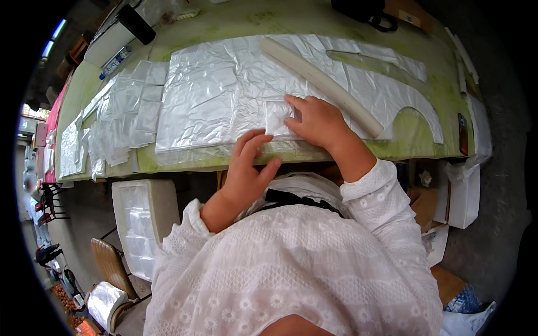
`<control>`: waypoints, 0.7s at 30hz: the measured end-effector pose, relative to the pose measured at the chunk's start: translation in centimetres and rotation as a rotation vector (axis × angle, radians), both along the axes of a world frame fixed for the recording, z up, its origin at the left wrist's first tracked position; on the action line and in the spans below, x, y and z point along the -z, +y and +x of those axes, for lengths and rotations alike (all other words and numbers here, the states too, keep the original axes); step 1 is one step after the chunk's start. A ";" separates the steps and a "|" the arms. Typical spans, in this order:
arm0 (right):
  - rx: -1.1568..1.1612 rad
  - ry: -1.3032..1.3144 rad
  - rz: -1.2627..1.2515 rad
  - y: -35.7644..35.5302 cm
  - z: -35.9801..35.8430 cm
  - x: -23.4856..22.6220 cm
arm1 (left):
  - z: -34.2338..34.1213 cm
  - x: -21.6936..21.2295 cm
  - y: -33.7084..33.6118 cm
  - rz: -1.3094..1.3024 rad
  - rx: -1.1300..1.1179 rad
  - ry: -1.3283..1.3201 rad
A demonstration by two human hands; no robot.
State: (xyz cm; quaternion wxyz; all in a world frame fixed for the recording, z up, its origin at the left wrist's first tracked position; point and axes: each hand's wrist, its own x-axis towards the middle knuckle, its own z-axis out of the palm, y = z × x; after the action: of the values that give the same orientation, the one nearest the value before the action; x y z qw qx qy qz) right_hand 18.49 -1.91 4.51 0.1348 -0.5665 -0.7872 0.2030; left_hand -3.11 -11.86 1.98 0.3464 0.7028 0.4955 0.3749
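Note:
A small folded square of clear-white plastic (277,119) lies on a wide sheet of white plastic film (213,89) near the table's front edge. My right hand (319,122) rests on the right side of this square, index finger and thumb apart, the other fingers partly curled. Close to the square's lower left corner, my left hand (246,171) has its fingers loosely bent and apart, with nothing in them. A long off-white tube (325,84) lies slantwise on the film behind my right hand. Cut-out curves, like bag handles, shape the film's right end.
Many folded plastic packets (120,115) lie overlapping at the left of the green-covered table (269,21). A bottle (116,61) and a black cylinder (135,24) stand behind them. A phone-like object (463,134) lies at the right edge. Below left stands a white bin (144,224) holding packets.

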 end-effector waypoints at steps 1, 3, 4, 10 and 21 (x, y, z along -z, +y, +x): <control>-0.009 0.010 0.004 0.0 0.1 0.1 | -0.2 0.6 -1.9 -0.198 -0.022 -0.198; -0.047 -0.008 0.018 -0.8 0.0 0.2 | -0.4 1.2 -3.9 -0.531 -0.068 -0.499; -0.071 -0.033 0.032 -1.7 0.0 0.0 | -0.4 1.3 -4.4 -0.663 -0.087 -0.597; -0.186 0.135 0.063 -8.4 -0.6 0.1 | 1.7 -0.3 -3.6 -1.083 -0.295 -0.922; 0.120 0.883 -0.096 -11.5 -1.3 1.8 | 2.4 2.0 -3.9 -0.725 -0.090 -0.980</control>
State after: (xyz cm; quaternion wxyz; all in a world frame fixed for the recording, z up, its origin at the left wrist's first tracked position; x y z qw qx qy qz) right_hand 17.24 -13.44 2.67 0.4429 -0.4760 -0.6097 0.4534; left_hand -0.75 -15.72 -0.01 0.7349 0.2645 0.4038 0.4763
